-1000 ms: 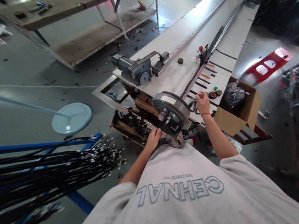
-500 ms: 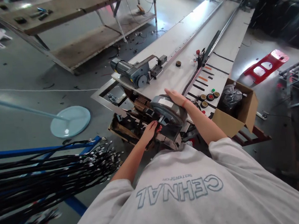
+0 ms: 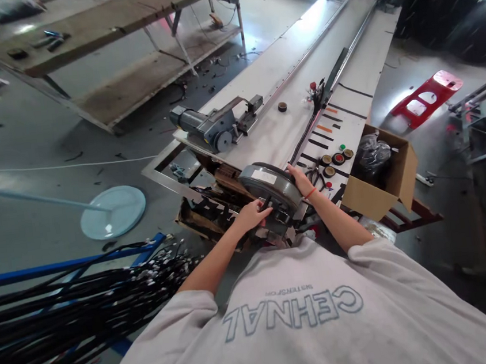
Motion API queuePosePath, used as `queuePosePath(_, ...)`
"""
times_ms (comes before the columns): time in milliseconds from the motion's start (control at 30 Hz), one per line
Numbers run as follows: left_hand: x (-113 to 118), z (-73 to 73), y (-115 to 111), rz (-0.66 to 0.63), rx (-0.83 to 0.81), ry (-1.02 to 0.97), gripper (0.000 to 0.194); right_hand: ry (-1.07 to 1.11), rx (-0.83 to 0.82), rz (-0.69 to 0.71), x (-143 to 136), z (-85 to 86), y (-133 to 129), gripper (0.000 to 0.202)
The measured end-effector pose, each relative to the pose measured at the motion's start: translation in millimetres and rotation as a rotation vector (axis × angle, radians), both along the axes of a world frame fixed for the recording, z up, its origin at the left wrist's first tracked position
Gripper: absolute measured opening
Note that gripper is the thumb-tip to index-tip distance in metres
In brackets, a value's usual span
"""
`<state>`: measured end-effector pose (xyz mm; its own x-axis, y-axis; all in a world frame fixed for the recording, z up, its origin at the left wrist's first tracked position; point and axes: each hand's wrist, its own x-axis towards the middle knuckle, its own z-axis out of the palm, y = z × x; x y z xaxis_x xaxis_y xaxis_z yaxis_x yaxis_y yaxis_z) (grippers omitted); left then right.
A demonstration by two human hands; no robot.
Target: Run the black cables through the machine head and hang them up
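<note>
A round grey drum-like machine part, with a pale label on top, sits at the near end of the long white table. My right hand curls round its right rim. At its front left, my left hand is closed, fingertips pinched at a small dark piece beside the drum. What exactly that piece is, I cannot make out. Beyond the drum, a grey motor unit with a round wheel is mounted at the table's left edge.
Several tape rolls and dark strips lie right of the drum. An open cardboard box holding plastic-wrapped stuff stands at the table's right side. Black cable bundles hang on a blue rack at left. A round pale-blue base stands on the floor.
My right hand has slid from the drum's far top toward its right rim, fingers now curled. My left hand has moved slightly right and closer to the drum's front. The view has shifted slightly.
</note>
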<state>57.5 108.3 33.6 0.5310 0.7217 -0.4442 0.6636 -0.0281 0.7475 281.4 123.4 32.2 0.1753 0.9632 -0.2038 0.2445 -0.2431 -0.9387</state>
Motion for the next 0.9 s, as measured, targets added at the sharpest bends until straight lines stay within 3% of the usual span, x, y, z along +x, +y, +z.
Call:
queuePosePath(67, 2, 8.7, -7, 0.006, 0.214, 0.186, 0.029, -0.124, -0.037, -0.085, 10, -12.5, -20, 0.048)
queuePosePath(200, -8, 33.9, 1, 0.043, 0.414, 0.366, 0.037, -0.751, -0.215, -0.292, 29, -27.0, -38, 0.02)
queuePosePath(267, -18, 47.7, 12, 0.082, 0.46, 0.37, 0.039, -0.95, -0.311, -0.343, 31, -27.7, -34, 0.032)
queuePosePath(333, -25, 56.8, 22, 0.1, 0.473, 0.35, 0.038, -0.974, -0.398, -0.358, 30, -26.0, -28, 0.045)
queuePosePath(433, -29, 57.3, 26, 0.114, 0.471, 0.302, 0.038, -0.808, -0.534, -0.334, 38, -20.6, -26, 0.052)
queuePosePath(500, -29, 51.9, 24, 0.124, 0.464, 0.257, 0.039, -0.579, -0.566, -0.275, 50, -13.1, -36, 0.042)
queuePosePath(567, -28, 46.3, 23, 0.137, 0.436, 0.219, 0.039, -0.269, -0.475, -0.227, 60, 0.1, -55, 0.03)
queuePosePath(667, -28, 42.0, 23, 0.164, 0.373, 0.198, 0.041, 0.159, -0.19, -0.11, 53, 31.4, -95, 0.028)
queuePosePath(767, -31, 43.7, 28, 0.159, 0.358, 0.192, 0.045, 0.428, -0.073, 0.23, 13, 61.5, -126, 0.036)
queuePosePath(833, -32, 47.6, 31, 0.138, 0.362, 0.204, 0.047, 0.636, -0.22, 0.532, -24, 68.0, -128, 0.052)
queuePosePath(900, -31, 53.0, 33, 0.108, 0.374, 0.242, 0.049, 0.839, -0.462, 0.781, -59, 59.7, -115, 0.074)
